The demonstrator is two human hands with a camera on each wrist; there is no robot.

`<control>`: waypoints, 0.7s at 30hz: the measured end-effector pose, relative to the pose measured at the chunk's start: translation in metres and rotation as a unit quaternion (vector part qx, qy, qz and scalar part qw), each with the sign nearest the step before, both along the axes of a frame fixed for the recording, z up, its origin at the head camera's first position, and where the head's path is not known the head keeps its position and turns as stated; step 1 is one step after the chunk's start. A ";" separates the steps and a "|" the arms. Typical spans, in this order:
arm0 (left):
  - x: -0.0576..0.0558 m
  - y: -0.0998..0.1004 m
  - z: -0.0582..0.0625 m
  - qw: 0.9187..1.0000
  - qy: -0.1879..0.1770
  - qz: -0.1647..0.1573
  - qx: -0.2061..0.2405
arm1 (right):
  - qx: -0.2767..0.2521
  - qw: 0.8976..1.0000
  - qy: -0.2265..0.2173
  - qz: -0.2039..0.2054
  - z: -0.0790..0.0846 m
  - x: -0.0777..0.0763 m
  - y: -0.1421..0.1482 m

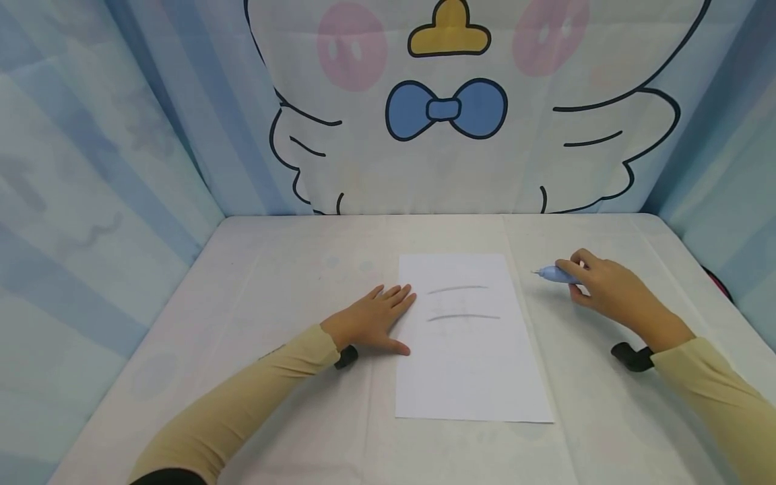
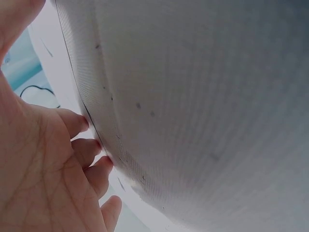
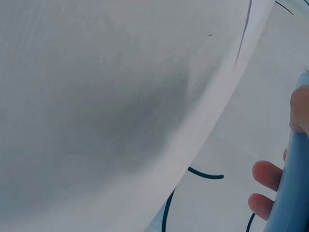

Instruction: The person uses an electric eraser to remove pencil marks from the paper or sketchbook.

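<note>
A white sheet of paper (image 1: pixel 467 377) lies on the table, with two slightly curved grey lines (image 1: pixel 463 317) drawn across its upper half. My left hand (image 1: pixel 372 322) rests at the sheet's left edge, its fingers spread and the fingertips and thumb touching that edge. In the left wrist view the palm (image 2: pixel 43 169) shows, with the fingers reaching to the paper's edge. Right of the sheet, my right hand (image 1: pixel 612 289) holds a thick light-blue pen (image 1: pixel 554 273) between thumb and fingers. Its thin tip points left, off the paper. The pen's blue barrel (image 3: pixel 292 179) fills the right side of the right wrist view.
A pale cloth covers the table (image 1: pixel 291 269). Behind it hangs a curtain (image 1: pixel 448 175) printed with a cartoon figure and a blue bow tie; blue patterned curtains (image 1: pixel 91 202) stand at both sides. Black wrist mounts (image 1: pixel 632 357) jut out below both hands.
</note>
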State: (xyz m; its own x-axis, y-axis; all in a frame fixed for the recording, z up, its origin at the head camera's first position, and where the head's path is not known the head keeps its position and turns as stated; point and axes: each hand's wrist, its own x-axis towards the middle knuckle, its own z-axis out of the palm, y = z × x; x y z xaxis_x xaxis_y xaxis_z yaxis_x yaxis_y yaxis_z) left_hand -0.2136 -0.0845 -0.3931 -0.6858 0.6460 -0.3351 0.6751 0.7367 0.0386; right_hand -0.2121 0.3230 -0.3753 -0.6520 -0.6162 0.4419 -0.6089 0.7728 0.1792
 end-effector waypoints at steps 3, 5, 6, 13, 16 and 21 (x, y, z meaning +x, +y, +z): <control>0.001 0.000 0.001 1.000 -0.001 0.002 0.002 | -0.001 1.000 -0.002 0.007 0.003 0.002 -0.007; 0.001 0.000 0.002 1.000 -0.002 0.002 0.002 | 0.004 1.000 -0.001 0.010 0.005 0.004 -0.012; 0.002 0.000 0.003 1.000 -0.002 0.002 0.003 | 0.005 1.000 -0.001 0.011 0.007 0.004 -0.014; 0.002 0.000 0.002 1.000 0.002 0.001 0.003 | 0.011 0.999 0.017 0.032 0.012 0.009 -0.031; 0.002 0.000 0.001 1.000 0.003 0.002 0.004 | 0.012 0.999 0.026 0.037 0.015 0.013 -0.039; 0.001 0.000 0.000 1.000 0.007 0.004 -0.004 | 0.027 0.999 0.006 0.019 0.021 0.023 -0.051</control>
